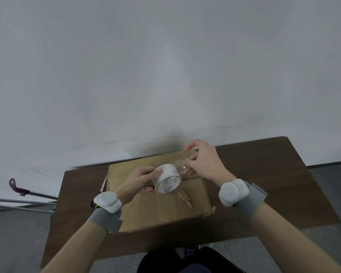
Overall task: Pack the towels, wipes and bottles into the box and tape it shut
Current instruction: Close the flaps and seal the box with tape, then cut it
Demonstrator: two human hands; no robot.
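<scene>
Brown wood table (274,184) fills the lower half of what we see, pushed up against a pale grey wall (165,66). Sitting mid-table is the cardboard box (165,211), flaps folded down flat, so we can't tell what's inside it. The seam between the flaps runs side to side under our hands.

Our left hand (140,179) is curled round the tape roll (168,181), thumb on top, fingers tucked beneath, holding it just above the box lid near the seam. The roll sits at about 3 o'clock from that hand, its white printed core facing us.

Our right hand (205,162) is up at roughly 1 o'clock from the roll, over the far edge of the box, pinching the free end of the clear tape strip (182,166) that stretches between the two hands. The forefinger sticks up loose.

Both wrists wear a grey strap with a white puck: left wrist unit (107,202), right wrist unit (233,192).

At 5 o'clock from the roll there's a torn patch (186,199) of peeled cardboard on the lid. Off at 9 o'clock from the table are some metal rods (18,201) with a purple hook (13,184).
</scene>
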